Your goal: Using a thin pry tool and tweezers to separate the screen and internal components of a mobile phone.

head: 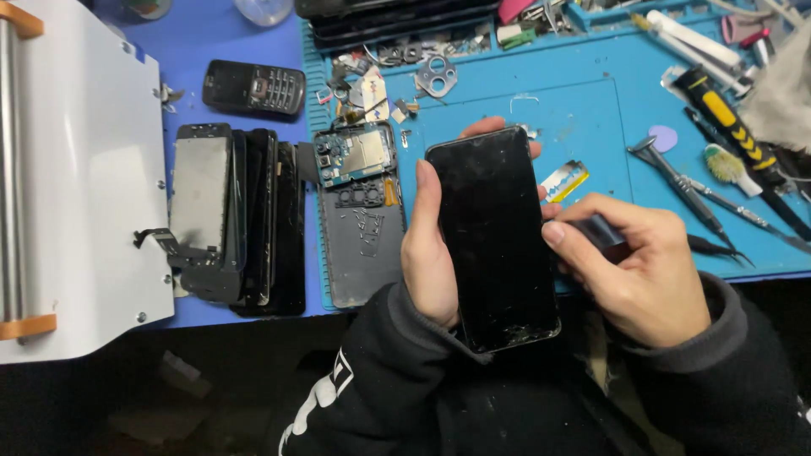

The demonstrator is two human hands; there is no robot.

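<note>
1. Two surfaces are showing: a blue repair mat (591,127) lying on a darker blue tabletop (245,34), with a white machine (84,169) sitting at the left.
2. One black smartphone (494,236) with a cracked lower edge is being held above the mat's near edge; the left hand (427,253) is wrapping around its left side.
3. One thin dark pry tool (600,230) is being pinched by the right hand (642,270) against the phone's right edge.
4. One opened phone body (359,211), one stack of screens (236,219) and one keypad phone (253,86) are lying to the left.
</note>
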